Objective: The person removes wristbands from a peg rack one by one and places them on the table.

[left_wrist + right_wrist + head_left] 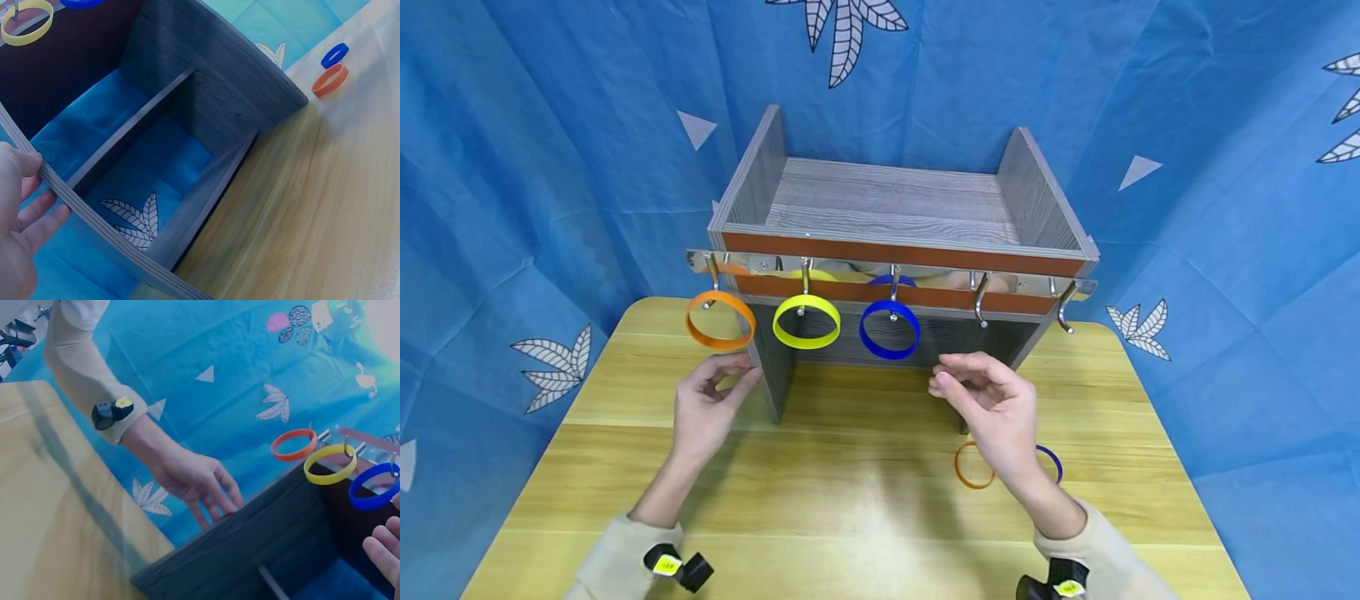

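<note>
My left hand [707,404] touches the front edge of the grey wooden shelf's [94,212] left side panel with its fingertips, thumb above the fingers in the left wrist view. Off the shelf's front, below the blue wristband [889,331], my right hand [988,400] hovers with nothing between its loosely bent fingers. That blue wristband hangs on the middle hook. On the hooks to its left hang a yellow wristband [807,322] and, at the far left, an orange wristband [720,320]. In the right wrist view only some right fingertips [381,544] show.
A metal hook rail [850,268] runs across the shelf front; its two right hooks [981,300] hold nothing. Another orange wristband [958,467] and another blue wristband [1054,461] lie on the wooden table [820,500], partly behind my right wrist. A blue patterned cloth [587,125] surrounds the table.
</note>
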`<state>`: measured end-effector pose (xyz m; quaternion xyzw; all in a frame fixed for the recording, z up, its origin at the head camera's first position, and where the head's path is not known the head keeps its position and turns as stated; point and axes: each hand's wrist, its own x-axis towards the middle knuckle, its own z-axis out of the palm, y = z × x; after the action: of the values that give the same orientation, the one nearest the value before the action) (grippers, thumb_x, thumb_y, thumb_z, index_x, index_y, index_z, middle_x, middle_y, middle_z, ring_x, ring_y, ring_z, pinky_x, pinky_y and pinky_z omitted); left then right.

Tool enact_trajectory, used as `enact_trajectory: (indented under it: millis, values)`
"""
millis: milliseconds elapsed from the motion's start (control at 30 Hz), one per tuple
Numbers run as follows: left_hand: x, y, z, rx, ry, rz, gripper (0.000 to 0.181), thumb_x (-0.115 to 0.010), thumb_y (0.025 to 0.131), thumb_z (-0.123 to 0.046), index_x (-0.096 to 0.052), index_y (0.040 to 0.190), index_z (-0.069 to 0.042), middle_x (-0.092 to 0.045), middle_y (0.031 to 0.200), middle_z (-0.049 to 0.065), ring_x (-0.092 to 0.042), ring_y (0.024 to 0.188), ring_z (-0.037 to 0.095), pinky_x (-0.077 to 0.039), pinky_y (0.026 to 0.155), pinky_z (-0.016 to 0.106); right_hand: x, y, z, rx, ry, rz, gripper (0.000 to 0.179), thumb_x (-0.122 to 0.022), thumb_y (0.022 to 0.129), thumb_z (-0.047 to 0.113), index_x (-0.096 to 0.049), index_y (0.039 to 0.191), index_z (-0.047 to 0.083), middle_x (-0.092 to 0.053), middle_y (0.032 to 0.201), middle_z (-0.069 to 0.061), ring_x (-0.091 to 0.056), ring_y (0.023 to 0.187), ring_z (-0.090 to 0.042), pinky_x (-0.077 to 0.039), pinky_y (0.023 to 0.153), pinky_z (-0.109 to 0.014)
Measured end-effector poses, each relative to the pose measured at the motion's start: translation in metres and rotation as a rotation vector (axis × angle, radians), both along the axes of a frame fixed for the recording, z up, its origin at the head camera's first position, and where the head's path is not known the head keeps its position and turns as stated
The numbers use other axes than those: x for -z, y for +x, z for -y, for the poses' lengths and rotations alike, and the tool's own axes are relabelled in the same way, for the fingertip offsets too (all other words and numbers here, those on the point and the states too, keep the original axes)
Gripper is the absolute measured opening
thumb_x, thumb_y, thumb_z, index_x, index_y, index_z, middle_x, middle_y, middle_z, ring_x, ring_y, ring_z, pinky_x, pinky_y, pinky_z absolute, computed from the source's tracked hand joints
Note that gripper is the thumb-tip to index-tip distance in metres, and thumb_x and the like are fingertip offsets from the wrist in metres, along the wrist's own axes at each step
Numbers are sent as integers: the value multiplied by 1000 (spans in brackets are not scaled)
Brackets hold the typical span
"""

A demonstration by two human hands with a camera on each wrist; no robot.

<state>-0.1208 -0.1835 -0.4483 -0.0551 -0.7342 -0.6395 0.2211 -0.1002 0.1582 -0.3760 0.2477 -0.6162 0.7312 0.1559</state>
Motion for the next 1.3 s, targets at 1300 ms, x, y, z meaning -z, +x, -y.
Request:
enact_trajectory:
  millis: [1300]
  values:
    - [1, -1, 0, 8, 10, -17, 18, -72, 88, 17, -71, 105, 12, -74, 97, -21, -71, 90, -3, -63, 73, 13, -22, -20, 36, 59, -70, -39, 23, -80, 91, 1, -77, 112, 10, -79, 104, 3, -75, 91, -9, -66, 78, -20]
